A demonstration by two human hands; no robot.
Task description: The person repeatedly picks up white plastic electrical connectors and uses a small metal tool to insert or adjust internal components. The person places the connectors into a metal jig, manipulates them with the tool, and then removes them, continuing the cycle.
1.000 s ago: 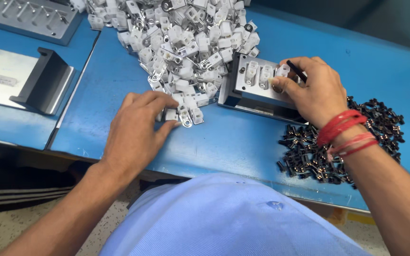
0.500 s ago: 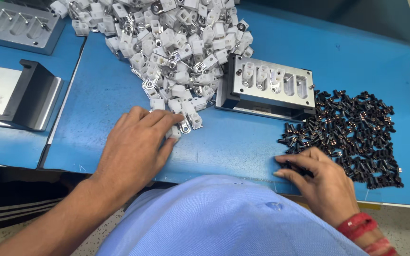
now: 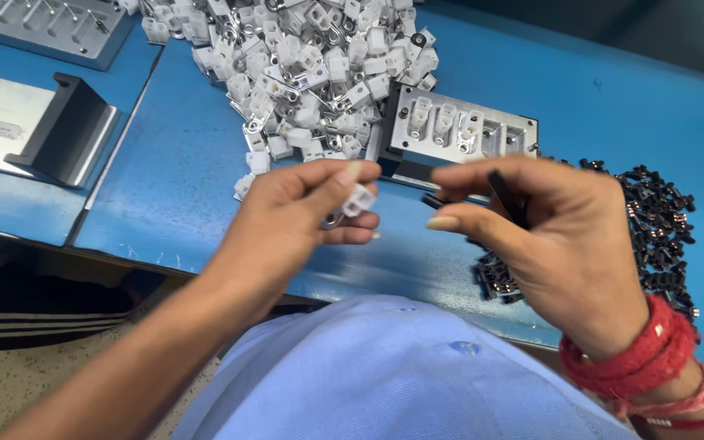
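Note:
My left hand (image 3: 287, 224) is raised above the blue table edge and pinches a small white plastic part with a metal clip (image 3: 354, 203) between thumb and fingers. My right hand (image 3: 560, 244), with red thread bands on the wrist, is raised beside it and holds a small black part (image 3: 505, 195) in its fingertips. The two hands face each other, a few centimetres apart. Behind them sits a grey metal fixture block (image 3: 462, 134) with several slots, three filled with white parts.
A large heap of white plastic parts (image 3: 311, 73) lies at the back centre of the blue table (image 3: 181, 179). A pile of black parts (image 3: 653, 236) lies at the right. At the left are a metal plate with a dark block (image 3: 59, 130) and another grey fixture (image 3: 50, 28).
Both hands have lifted off the table. The left took a white part from the heap's edge; the right took a black part from the pile and moved toward the left hand.

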